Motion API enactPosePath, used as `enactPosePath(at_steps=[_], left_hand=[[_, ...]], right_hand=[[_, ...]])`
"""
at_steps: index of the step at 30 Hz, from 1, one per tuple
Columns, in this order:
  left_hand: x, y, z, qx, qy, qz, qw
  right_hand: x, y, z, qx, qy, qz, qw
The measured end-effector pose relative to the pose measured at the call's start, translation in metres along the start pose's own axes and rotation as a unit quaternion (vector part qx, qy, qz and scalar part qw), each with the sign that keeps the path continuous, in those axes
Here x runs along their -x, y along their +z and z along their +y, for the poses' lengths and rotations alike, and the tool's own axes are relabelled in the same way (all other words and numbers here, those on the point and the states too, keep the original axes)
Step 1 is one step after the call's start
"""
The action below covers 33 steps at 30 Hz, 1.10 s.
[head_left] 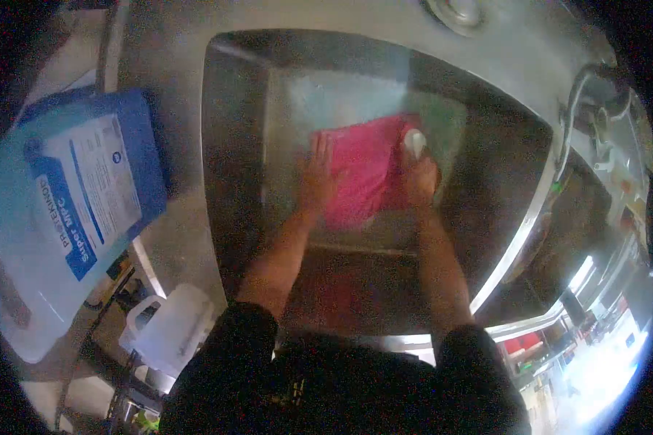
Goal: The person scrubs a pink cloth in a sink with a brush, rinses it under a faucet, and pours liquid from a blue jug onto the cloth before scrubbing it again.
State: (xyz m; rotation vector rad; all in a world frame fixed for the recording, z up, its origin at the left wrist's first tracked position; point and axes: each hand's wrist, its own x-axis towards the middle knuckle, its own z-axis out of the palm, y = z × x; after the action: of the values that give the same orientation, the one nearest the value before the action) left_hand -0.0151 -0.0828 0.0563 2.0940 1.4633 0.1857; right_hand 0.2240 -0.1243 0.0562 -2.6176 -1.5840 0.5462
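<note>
A bright pink cloth [363, 170] lies spread in the bottom of a deep metal sink [232, 167]. My left hand [317, 181] rests on the cloth's left edge, its fingers stretched out flat. At the right edge of the cloth, my right hand [421, 177] is closed on a small white rounded object [415, 143], which sticks out past the fingers. What kind of object it is cannot be made out in the blur. Behind the cloth the sink floor looks pale and wet.
On the left stands a large plastic container [36, 290] with a blue-and-white label, close to the sink. A white jug [170, 326] with a handle sits lower down. A second basin [559, 239] adjoins on the right, beside a metal pipe [573, 116].
</note>
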Motion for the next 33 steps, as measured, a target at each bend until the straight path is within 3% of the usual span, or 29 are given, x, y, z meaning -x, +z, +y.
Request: enactPosePath(at_steps=[2,4,6,8,11,13,15,19,22,29,31,33], left_hand=[[0.002,0.002,-0.026,-0.001,0.001,-0.023,1.000],[0.007,0.006,-0.030,-0.067,-0.039,-0.018,0.997],[0.007,0.006,-0.032,-0.107,-0.061,-0.029,0.992],[0.004,0.000,-0.028,-0.122,-0.082,-0.043,0.988],[0.010,-0.004,-0.025,-0.110,-0.082,-0.038,0.990],[0.008,-0.003,-0.026,-0.102,-0.074,-0.022,0.992],[0.007,0.000,-0.027,-0.095,-0.077,-0.016,0.992],[0.011,0.010,-0.036,-0.162,-0.075,-0.034,0.983],[0.011,0.002,-0.030,-0.080,-0.063,0.000,0.995],[0.010,-0.005,-0.020,-0.118,-0.057,-0.028,0.991],[0.013,0.002,-0.030,-0.132,-0.039,-0.011,0.990],[0.018,0.007,-0.037,-0.023,-0.053,0.006,0.998]], right_hand=[[0.004,-0.003,-0.034,-0.043,-0.083,0.016,0.996],[0.025,0.010,-0.113,-0.088,-0.149,-0.072,0.982],[0.011,0.062,-0.132,-0.073,-0.147,-0.132,0.978],[-0.001,0.115,-0.118,-0.110,-0.164,-0.029,0.980],[-0.067,0.002,-0.069,0.073,0.018,-0.135,0.988],[-0.087,-0.048,-0.021,-0.041,0.072,-0.081,0.993],[-0.060,-0.033,-0.051,-0.028,0.008,-0.004,1.000],[-0.018,0.042,-0.102,0.034,-0.154,0.033,0.987],[-0.029,0.005,-0.075,0.080,-0.197,0.096,0.972],[-0.032,0.042,-0.063,0.097,-0.166,0.074,0.979],[-0.053,0.019,-0.046,0.085,-0.150,0.054,0.984],[-0.062,-0.011,-0.037,0.071,-0.117,0.034,0.990]])
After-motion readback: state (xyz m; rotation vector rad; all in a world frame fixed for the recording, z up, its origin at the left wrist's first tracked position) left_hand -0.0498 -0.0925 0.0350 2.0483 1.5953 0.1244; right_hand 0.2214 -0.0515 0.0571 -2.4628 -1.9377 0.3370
